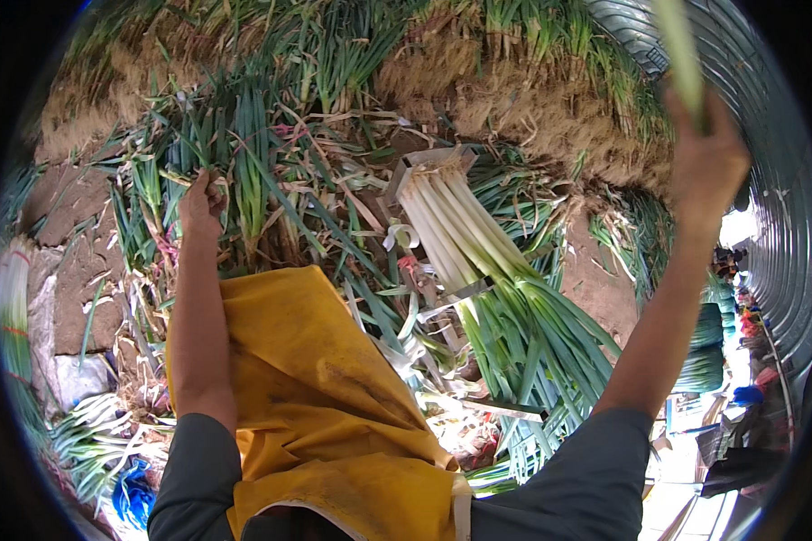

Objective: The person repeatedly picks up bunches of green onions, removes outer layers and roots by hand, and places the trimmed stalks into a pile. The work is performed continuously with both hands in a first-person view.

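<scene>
Raised at the upper right, my right hand [707, 152] grips a pale green leek or large green onion stalk [680, 57], whose far end leaves the picture. My left hand [203, 203] is at the left, its fingers curled by a dry, yellowish leaf [176, 178] among the unpeeled green onions [250, 155]; whether it holds the leaf is unclear. Between my arms, a bundle of cleaned green onions [446, 230] lies in a metal frame [406, 169], white root ends against its end plate, green leaves spreading towards my right sleeve. A yellow apron [311, 365] covers my lap.
Piled green onions with brown roots [514, 122] line the far side. Peeled leaves and trimmings litter the soil floor [595, 270]. A banded bundle [15, 318] stands far left, above loose white stalks [95, 433] and blue plastic [134, 494]. Large green bundles [704, 351] stand right, beside a curved corrugated wall [778, 135].
</scene>
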Motion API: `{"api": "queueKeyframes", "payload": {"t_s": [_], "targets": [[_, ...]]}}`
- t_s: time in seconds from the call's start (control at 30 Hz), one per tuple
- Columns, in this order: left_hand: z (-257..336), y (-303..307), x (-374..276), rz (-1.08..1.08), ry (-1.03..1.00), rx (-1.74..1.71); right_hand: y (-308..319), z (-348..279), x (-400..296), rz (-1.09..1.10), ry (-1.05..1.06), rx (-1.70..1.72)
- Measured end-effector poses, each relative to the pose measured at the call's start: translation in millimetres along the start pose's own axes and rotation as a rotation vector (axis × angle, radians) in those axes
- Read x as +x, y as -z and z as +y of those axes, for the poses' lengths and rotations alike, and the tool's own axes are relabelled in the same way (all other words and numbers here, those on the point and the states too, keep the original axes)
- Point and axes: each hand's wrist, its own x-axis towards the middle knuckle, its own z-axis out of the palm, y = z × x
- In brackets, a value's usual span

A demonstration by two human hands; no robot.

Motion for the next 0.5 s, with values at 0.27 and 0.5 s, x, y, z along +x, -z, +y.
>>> {"api": "queueKeyframes", "payload": {"t_s": [0.27, 0.5], "targets": [[-15.2, -26.7, -18.2, -0.078, 0.036, 0.128, -82.4, 89.9, -261.5, -0.819, -0.102, -0.065], [-30.9, -41.5, -26.5, -0.04, 0.037, 0.302, -144.2, 114.5, -377.1, -1.15, -0.332, 0.155]]}}
